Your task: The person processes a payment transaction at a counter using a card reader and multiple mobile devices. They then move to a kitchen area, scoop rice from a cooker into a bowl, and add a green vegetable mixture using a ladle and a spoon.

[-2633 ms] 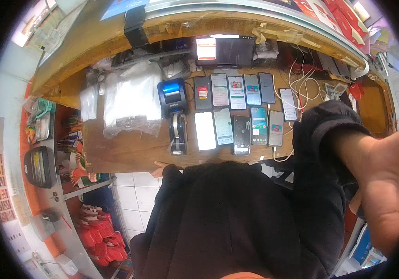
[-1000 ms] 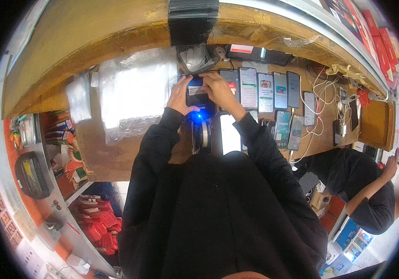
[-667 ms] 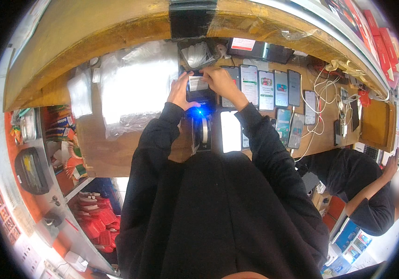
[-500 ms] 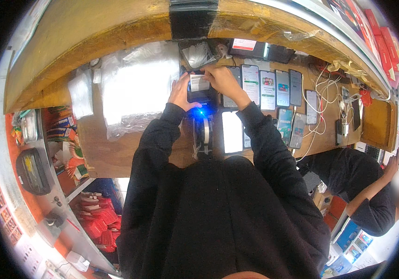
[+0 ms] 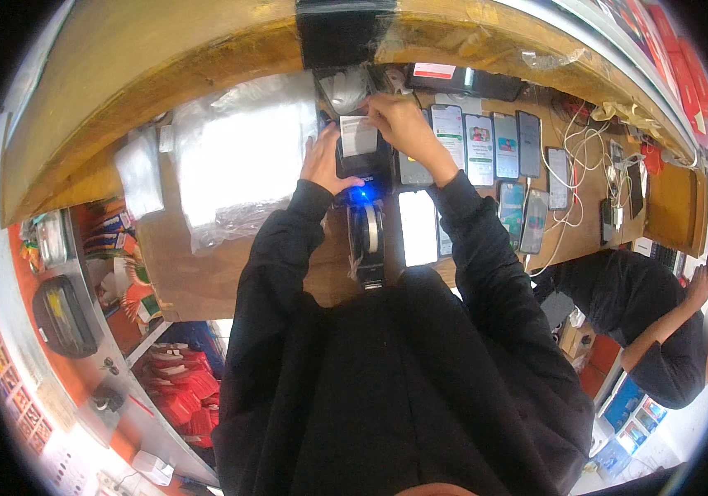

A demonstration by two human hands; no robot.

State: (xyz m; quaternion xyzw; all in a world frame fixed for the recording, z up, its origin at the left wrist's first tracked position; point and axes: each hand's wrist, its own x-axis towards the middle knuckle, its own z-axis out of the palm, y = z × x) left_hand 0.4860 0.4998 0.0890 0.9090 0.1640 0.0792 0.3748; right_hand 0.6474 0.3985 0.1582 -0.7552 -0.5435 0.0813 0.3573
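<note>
A small black printer [image 5: 365, 164] with a glowing blue light stands on the wooden table in front of me. From it a white paper slip [image 5: 360, 136] sticks out toward the far side. My left hand [image 5: 323, 162] grips the printer's left side, thumb along its near edge and fingers at the far corner. At the slip's far right corner, my right hand [image 5: 406, 126] pinches the paper; its fingertips are partly hidden. Right below the printer, a black tape dispenser [image 5: 368, 240] carries a roll of tape.
Clear plastic bags [image 5: 247, 157] cover the table's left part. Several phones [image 5: 479, 150] lie in rows at the right, beside tangled white cables [image 5: 573, 178]. A wooden shelf edge [image 5: 230, 78] spans the far side. Another person [image 5: 647, 331] is at the lower right.
My right hand has moved slightly away from me and right, and more of the white slip shows. The left hand keeps its place on the printer. The whole view has shifted a little.
</note>
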